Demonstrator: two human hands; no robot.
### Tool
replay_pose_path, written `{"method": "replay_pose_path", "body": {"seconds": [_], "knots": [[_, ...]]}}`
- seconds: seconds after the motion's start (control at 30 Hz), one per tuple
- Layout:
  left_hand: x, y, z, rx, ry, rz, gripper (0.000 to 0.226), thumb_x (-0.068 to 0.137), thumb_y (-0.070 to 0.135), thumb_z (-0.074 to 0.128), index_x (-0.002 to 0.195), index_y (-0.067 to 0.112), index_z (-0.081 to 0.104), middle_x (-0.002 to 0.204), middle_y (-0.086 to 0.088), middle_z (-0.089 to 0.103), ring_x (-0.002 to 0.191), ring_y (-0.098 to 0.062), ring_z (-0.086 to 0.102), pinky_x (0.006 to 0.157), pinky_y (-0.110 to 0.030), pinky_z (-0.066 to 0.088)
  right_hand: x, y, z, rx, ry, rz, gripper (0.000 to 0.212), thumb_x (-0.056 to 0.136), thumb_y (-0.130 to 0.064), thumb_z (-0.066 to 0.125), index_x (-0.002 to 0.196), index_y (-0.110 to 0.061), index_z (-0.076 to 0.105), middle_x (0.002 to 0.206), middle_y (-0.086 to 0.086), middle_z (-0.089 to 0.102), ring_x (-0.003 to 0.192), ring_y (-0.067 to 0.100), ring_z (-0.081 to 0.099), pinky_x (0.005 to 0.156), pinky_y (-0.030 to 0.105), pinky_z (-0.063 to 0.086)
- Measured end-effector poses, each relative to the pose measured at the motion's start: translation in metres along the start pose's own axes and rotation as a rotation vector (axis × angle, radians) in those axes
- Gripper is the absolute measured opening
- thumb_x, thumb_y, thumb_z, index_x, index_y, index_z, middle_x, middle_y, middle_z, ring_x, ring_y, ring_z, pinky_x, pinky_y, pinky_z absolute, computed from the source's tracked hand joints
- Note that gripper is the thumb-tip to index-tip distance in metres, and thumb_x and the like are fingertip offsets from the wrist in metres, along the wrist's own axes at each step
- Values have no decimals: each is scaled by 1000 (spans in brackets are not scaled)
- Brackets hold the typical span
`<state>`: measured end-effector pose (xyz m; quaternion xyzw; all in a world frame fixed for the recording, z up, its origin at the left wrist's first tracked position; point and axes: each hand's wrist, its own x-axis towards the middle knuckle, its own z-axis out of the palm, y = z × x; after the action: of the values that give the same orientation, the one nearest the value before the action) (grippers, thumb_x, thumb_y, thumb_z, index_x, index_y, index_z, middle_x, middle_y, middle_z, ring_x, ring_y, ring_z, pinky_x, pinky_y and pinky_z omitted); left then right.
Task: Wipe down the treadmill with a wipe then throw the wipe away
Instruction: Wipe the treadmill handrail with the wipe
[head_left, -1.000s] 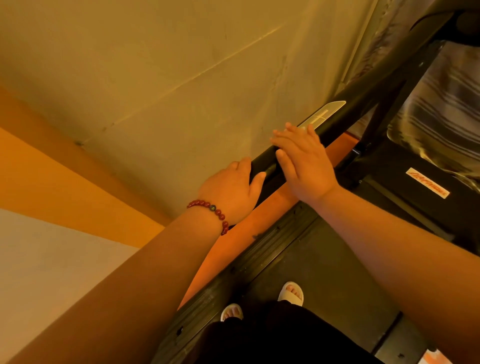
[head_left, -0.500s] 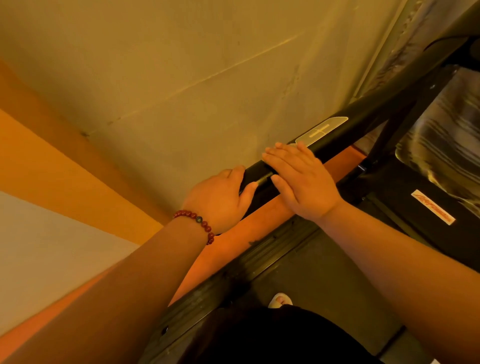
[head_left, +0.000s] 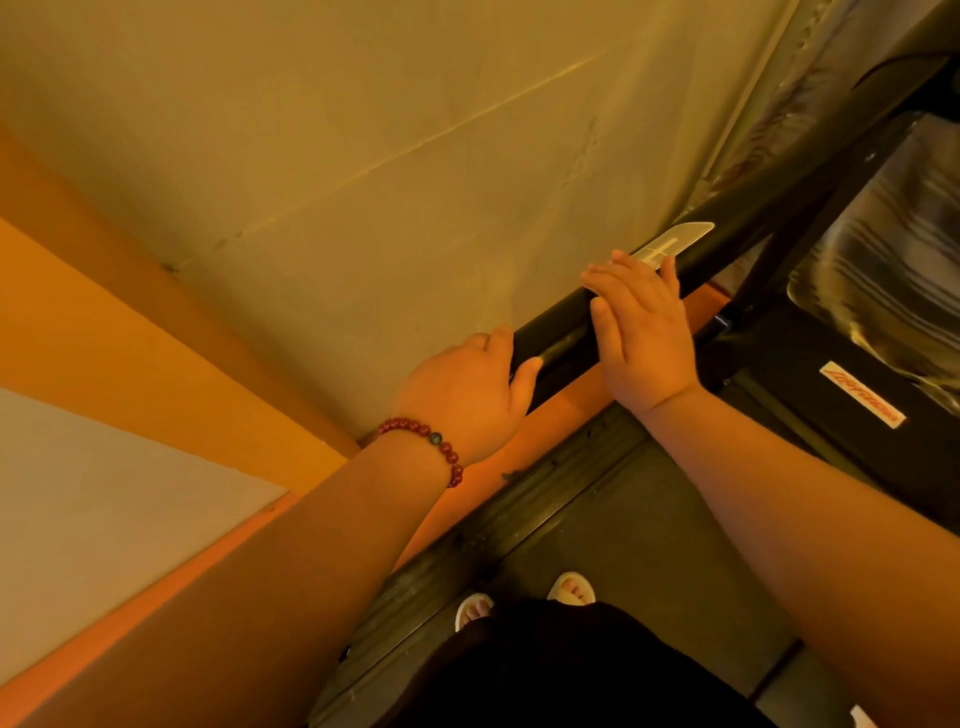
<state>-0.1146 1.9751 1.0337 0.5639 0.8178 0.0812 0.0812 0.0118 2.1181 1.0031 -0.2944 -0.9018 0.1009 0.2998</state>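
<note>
While standing on the treadmill (head_left: 623, 519) belt, gripped the near end of its black handrail (head_left: 561, 338) with the left hand (head_left: 467, 384), fingers curled over the top, thumb on the near side. Laid the right hand (head_left: 641, 332) across the handrail farther up, fingers nearly straight, tips touching the silver sensor plate (head_left: 680, 236); could not tell whether a wipe lay beneath the palm. Slid that hand up since half a second earlier, baring a stretch of handrail between the hands. Found little room wallward: handrail near the wall (head_left: 363, 156), only a strip of orange floor (head_left: 571, 410) beside the ribbed side rail (head_left: 519, 525).
</note>
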Motion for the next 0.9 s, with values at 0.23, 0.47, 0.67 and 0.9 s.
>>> {"method": "replay_pose_path", "body": {"seconds": [0.23,0.47,0.67,0.9], "knots": [[2,-2,1,-10,24,28,46,101,48,23,123,15,47,105,-5,59,76,-18,58,63,-34,51,-10,-6,4,-23,-113,-249,44,102,-30,31,127,-8,60,128,8,61,131,23,46,119,34,6],[2,-1,3,-9,43,26,46,101,47,23,126,15,45,103,-4,58,73,-16,56,59,-31,48,-10,-13,10,56,14,-35,42,102,-27,32,123,-8,63,127,8,62,132,23,44,120,31,2],[2,0,4,-10,37,49,52,102,46,21,143,15,32,123,-5,54,86,-16,57,65,-29,48,-3,5,2,-42,-108,-250,46,103,-33,30,126,-8,60,126,9,62,129,23,47,120,33,4],[9,11,3,-4,27,26,45,102,43,25,137,16,36,125,-4,51,93,-16,56,70,-30,47,-4,8,9,-35,-49,-182,48,104,-34,28,124,-6,61,126,10,62,132,28,45,119,36,8]]}}
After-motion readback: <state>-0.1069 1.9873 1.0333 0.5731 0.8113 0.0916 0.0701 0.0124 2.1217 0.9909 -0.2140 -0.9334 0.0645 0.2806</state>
